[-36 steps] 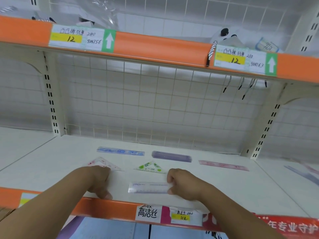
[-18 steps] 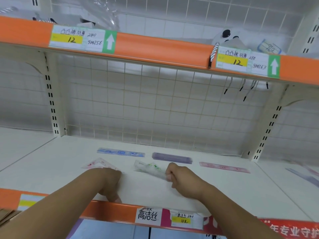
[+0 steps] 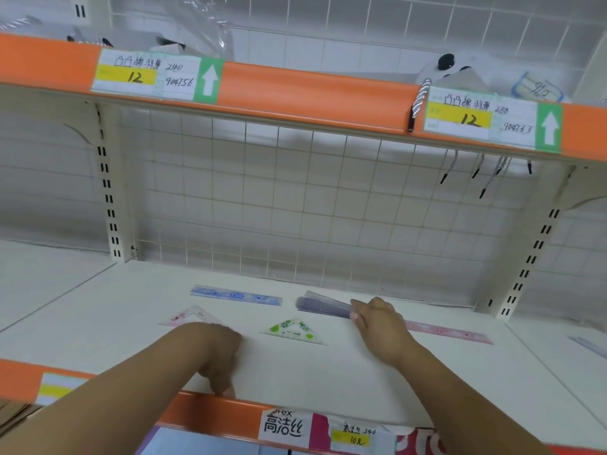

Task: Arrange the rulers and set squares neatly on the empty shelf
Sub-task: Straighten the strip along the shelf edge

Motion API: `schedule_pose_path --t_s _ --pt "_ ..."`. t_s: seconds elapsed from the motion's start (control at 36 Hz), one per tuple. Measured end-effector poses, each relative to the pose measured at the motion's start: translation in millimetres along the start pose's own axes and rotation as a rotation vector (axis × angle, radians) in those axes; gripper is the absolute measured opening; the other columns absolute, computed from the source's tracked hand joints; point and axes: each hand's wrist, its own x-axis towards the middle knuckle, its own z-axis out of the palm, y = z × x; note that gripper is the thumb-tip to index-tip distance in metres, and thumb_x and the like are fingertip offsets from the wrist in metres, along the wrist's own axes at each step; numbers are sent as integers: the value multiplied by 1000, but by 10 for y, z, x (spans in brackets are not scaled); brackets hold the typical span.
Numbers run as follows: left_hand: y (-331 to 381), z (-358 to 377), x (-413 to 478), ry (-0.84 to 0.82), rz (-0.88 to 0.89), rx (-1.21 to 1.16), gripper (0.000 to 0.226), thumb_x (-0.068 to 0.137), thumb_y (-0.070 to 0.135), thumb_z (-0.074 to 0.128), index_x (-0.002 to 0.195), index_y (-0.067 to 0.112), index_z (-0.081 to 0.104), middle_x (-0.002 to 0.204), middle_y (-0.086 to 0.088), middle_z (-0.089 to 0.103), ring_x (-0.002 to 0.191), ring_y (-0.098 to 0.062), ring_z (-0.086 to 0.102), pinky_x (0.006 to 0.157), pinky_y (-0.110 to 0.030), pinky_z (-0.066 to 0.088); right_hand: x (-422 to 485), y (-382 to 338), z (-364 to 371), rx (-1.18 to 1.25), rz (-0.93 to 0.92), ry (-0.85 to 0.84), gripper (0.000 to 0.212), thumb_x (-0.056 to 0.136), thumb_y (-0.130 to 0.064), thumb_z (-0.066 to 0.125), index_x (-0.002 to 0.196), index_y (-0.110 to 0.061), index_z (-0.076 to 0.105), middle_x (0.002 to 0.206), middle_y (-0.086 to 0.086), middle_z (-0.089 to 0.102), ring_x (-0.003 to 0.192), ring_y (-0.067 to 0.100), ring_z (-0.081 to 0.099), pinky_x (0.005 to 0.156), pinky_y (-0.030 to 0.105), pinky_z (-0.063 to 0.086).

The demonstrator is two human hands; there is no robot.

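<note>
On the white shelf lie a blue ruler, a purple ruler, a pink ruler, a pink set square and a green set square. My right hand pinches a clear ruler by its right end and holds it tilted over the purple ruler. My left hand rests on the shelf near the front edge with its fingers curled, holding nothing; it partly hides the pink set square's lower corner.
A wire grid backs the shelf. An upper shelf with orange edge and price labels overhangs. Slotted uprights stand at left and right. Another ruler lies on the neighbouring shelf at far right.
My right hand lifted the clear ruler from the shelf's front and carried it back and right, onto the purple ruler. The left hand stayed near the front edge.
</note>
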Motion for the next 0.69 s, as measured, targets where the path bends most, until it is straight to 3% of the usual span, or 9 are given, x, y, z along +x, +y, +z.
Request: schedule_pose_path --t_s 0.08,0.17,0.39,0.56,0.69 --pt "53 -16 21 -12 13 -37 59 80 41 73 125 12 49 126 -6 59 106 -20 56 87 -29 44 76 40 -1 -61 14 6 43 102 -34 34 144 -26 38 128 6 46 122 27 40 101 33 32" --pt "96 -30 32 -3 18 -45 61 80 40 73 127 13 47 129 -6 55 117 -24 53 91 -32 43 175 61 7 -37 17 28 36 100 -31 43 135 -25 49 121 4 49 118 25 43 99 31 35" --pt "55 -23 58 -31 7 -81 64 78 41 75 128 14 45 131 -6 54 118 -25 52 96 -34 41 427 59 91 50 26 -1 25 96 -26 48 119 -24 58 104 -2 43 111 22 45 93 30 37" --pt "47 -42 77 -53 3 -90 65 77 43 75 127 14 45 130 -7 55 117 -25 53 96 -36 42 506 48 144 32 24 -29 26 97 -28 48 121 -26 57 118 1 51 115 21 46 96 31 37" --pt "68 -54 83 -53 -7 -73 65 78 42 75 128 12 45 130 -8 55 118 -26 52 95 -35 41 545 106 203 26 30 -82 29 96 -29 49 124 -32 55 114 -1 50 116 22 46 96 33 36"
